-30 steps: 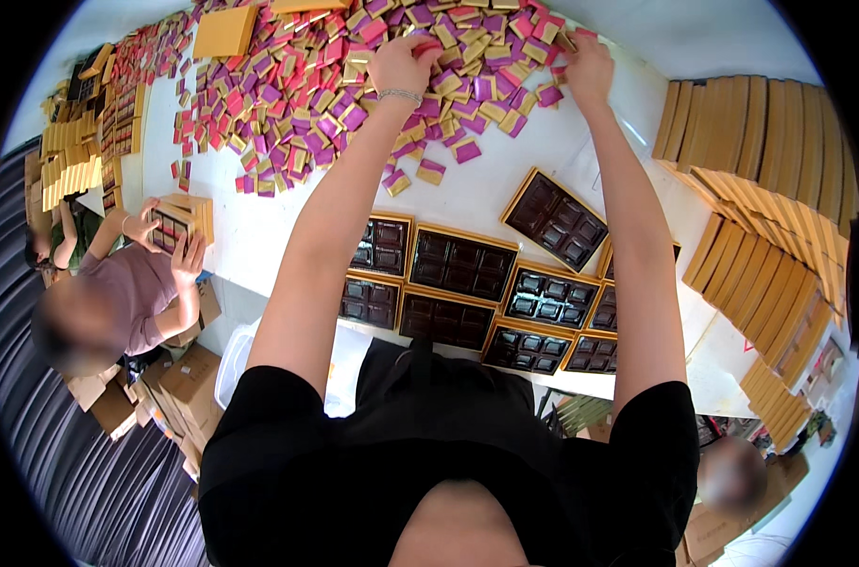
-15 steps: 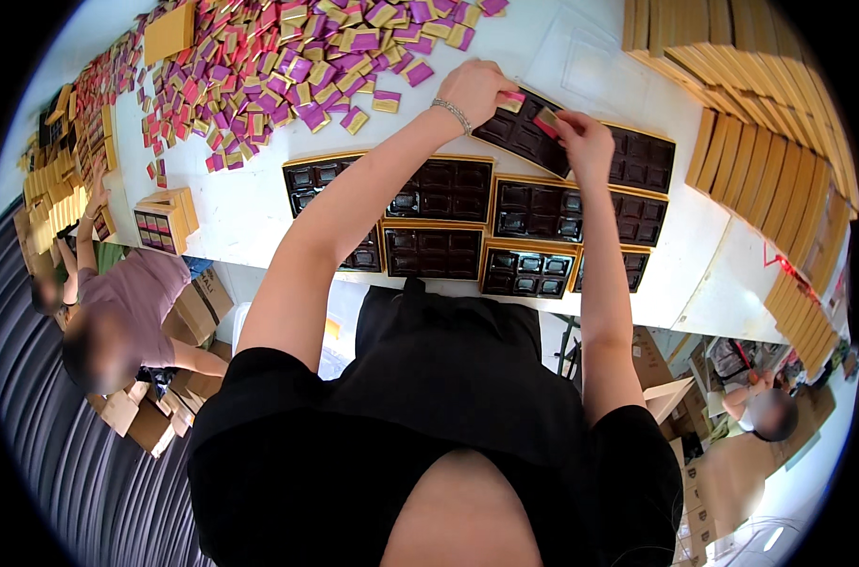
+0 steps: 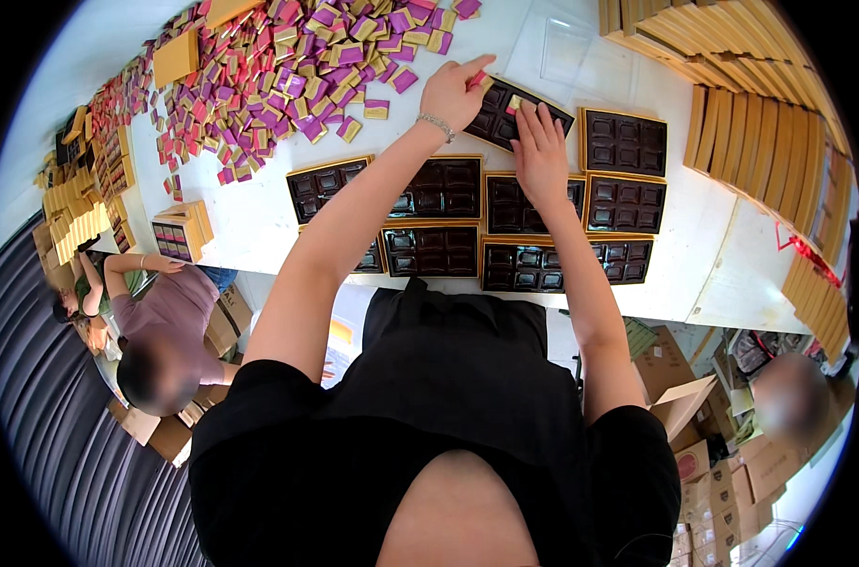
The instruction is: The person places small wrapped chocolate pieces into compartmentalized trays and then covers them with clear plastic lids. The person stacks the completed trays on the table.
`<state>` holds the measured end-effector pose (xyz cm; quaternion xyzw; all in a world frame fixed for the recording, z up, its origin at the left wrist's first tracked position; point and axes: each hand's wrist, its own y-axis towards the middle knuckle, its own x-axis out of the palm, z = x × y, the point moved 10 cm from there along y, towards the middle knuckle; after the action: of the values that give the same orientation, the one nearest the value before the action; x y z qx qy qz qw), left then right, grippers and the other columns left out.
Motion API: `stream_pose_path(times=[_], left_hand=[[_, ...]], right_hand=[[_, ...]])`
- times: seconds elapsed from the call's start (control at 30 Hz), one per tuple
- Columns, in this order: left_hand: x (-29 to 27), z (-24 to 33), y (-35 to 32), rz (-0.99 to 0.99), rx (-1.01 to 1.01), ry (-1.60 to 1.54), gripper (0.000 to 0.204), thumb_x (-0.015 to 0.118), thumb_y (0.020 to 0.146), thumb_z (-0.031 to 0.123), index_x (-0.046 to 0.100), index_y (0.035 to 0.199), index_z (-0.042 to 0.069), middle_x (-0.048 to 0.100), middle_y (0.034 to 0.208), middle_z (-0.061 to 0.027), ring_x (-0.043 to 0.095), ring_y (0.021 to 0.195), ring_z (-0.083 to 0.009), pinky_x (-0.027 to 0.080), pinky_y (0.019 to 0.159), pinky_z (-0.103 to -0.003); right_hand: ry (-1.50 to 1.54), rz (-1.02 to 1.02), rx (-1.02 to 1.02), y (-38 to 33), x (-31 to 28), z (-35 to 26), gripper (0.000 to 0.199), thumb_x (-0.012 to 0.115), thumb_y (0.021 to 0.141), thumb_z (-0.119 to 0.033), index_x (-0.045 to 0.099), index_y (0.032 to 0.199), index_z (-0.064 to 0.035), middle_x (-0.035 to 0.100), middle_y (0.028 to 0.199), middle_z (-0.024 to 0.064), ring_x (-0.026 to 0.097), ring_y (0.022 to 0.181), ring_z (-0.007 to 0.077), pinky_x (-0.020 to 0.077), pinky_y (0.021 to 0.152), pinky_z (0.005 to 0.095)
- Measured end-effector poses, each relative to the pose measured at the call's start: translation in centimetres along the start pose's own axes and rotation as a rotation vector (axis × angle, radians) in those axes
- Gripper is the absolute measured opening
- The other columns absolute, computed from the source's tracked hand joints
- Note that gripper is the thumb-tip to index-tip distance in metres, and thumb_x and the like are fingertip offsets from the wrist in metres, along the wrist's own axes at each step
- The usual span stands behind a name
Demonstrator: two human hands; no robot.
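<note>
A dark brown tray (image 3: 493, 115) with square hollows and a gold edge lies askew at the back of the other trays. My left hand (image 3: 451, 93) is over its left end, index finger stretched out, the other fingers curled on a small pink wrapped chocolate (image 3: 476, 79). My right hand (image 3: 541, 151) reaches over the same tray with its fingers extended. At its fingertips a gold-and-pink wrapped chocolate (image 3: 514, 104) rests on the tray; whether the fingers touch it is hard to see. A large heap of purple, pink and gold wrapped chocolates (image 3: 306, 80) spreads to the left.
Several more dark trays (image 3: 433, 252) stand in rows along the near table edge. Gold boxes (image 3: 741, 132) are stacked on the right. A clear plastic sheet (image 3: 563, 49) lies at the back. People work at the left (image 3: 174, 312) and right (image 3: 793, 397).
My right hand has moved left along the tray, its fingers going from a pinch to stretched out. The chocolate it held now lies on the tray. My left index finger has straightened.
</note>
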<state>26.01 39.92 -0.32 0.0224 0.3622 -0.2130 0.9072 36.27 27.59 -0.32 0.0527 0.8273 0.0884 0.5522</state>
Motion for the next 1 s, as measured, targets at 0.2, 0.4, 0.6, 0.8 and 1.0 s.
stream_pose_path(times=[0.2,0.4,0.6,0.8,1.0], left_hand=[[1.2,-2.4,-1.5,0.163,-0.179,-0.177,0.014,0.068,0.075,0.015,0.066,0.086,0.006,0.059,0.08,-0.0086,0.058,0.077,-0.0274,0.048,0.071,-0.038],[-0.8,0.4,-3.6,0.371,0.136,0.296,0.02,0.076,0.07,0.021,0.062,0.077,0.008,0.057,0.092,-0.0093,0.049,0.094,-0.0304,0.044,0.077,-0.039],[1.1,-3.6,-2.2,0.282,-0.111,-0.061,0.036,0.074,0.073,0.021,0.058,0.1,0.004,0.056,0.097,-0.0127,0.054,0.095,-0.0321,0.047,0.08,-0.039],[2.3,-6.1,-2.3,-0.006,-0.281,-0.165,0.05,0.078,0.07,0.028,0.057,0.107,0.001,0.065,0.085,-0.0123,0.064,0.075,-0.0275,0.051,0.071,-0.035],[-4.7,-5.0,9.6,0.262,0.016,0.194,0.03,0.073,0.075,0.024,0.066,0.097,0.006,0.066,0.088,-0.0109,0.064,0.079,-0.0285,0.051,0.073,-0.039]], right_hand=[[0.187,0.108,0.074,0.6,-0.5,1.1,0.043,0.062,0.082,-0.009,0.053,0.123,-0.001,0.051,0.132,0.0107,0.042,0.127,0.0322,0.0348,0.104,0.0482],[0.101,0.031,0.043,1.2,-0.2,-0.7,0.049,0.062,0.084,-0.015,0.049,0.13,-0.0057,0.046,0.138,0.0078,0.039,0.13,0.0291,0.0316,0.105,0.05],[-0.095,-0.113,-0.042,1.7,1.2,-2.3,0.058,0.062,0.085,-0.031,0.045,0.136,-0.0104,0.041,0.143,0.0027,0.035,0.133,0.0254,0.0262,0.106,0.0559],[0.07,0.008,-0.056,4.1,-0.6,-2.1,0.032,0.064,0.082,-0.023,0.062,0.11,-0.0066,0.059,0.119,0.0052,0.053,0.111,0.0268,0.0371,0.097,0.0478],[0.179,0.236,0.027,20.2,0.2,6.5,0.03,0.059,0.076,-0.001,0.062,0.106,-0.0025,0.062,0.111,0.013,0.058,0.103,0.0318,0.0491,0.086,0.0387]])
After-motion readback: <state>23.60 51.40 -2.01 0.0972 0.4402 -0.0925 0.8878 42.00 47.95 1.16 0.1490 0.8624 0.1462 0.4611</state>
